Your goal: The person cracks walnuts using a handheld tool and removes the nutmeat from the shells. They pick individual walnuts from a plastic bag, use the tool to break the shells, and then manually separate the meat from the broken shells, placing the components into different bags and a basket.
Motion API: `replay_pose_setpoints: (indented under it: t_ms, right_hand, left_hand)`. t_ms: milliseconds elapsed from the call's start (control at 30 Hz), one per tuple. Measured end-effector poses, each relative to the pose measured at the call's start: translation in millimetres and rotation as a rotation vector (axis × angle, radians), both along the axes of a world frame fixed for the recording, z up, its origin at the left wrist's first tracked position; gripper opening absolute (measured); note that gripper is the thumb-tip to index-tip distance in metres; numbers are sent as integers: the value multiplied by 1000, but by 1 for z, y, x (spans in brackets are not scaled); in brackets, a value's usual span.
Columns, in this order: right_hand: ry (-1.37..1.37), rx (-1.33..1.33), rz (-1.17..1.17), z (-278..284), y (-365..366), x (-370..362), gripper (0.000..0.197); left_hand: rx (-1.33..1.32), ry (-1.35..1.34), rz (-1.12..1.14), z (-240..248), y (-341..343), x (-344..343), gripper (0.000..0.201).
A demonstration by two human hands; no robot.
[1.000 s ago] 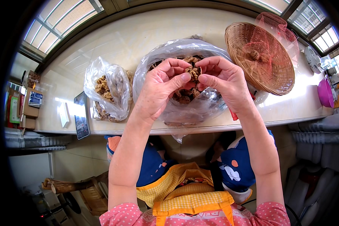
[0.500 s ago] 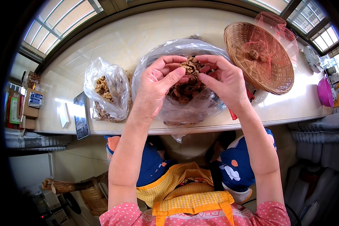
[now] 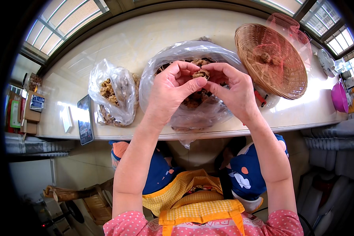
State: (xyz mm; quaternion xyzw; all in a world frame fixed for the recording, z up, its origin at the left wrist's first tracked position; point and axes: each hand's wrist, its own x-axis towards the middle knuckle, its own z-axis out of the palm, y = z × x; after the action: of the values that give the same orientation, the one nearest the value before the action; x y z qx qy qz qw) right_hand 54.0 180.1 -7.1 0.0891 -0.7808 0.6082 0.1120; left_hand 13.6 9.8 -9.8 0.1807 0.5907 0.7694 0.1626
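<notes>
I am observing the left hand [image 3: 166,89] and right hand [image 3: 238,89] jointly pinching one walnut piece [image 3: 201,74] above one large plastic bag [image 3: 192,46], a handling step that I am judging to need light pressure next, with one smaller bag [image 3: 124,80] lying left and one wicker basket [image 3: 285,84] resting far right.

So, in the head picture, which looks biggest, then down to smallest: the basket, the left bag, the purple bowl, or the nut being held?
1. Basket
2. Left bag
3. Purple bowl
4. Nut, partly hidden
</notes>
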Motion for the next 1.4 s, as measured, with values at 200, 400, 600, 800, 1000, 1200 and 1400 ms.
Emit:
replay_pose_setpoints:
  t_ms: [200, 400, 600, 800, 1000, 1200, 1400]
  right_hand:
    - [-75, -175, 86, -2, 1, -2, 30]
    - [-110, -243, 129, -4, 5, -3, 32]
    - [-191, -319, 255, 6, 8, -2, 39]
    - [-122, -298, 143, -2, 5, -1, 30]
    - [-93, -258, 113, -2, 7, -2, 22]
    - [-100, -337, 126, 1, 6, -3, 23]
    - [-109, -416, 157, 0, 6, -3, 23]
  left_hand:
    - [19, -6, -4, 2, -2, 0, 20]
    - [-17, -3, 4, 5, -2, 1, 21]
    - [-69, 138, 65, 3, -2, 1, 24]
    - [-159, 387, 132, -1, 5, 6, 28]
    - [-105, 411, 126, -5, 4, 5, 26]
    - [-103, 427, 197, -1, 8, 8, 26]
    - [-85, 426, 224, -2, 9, 10, 26]
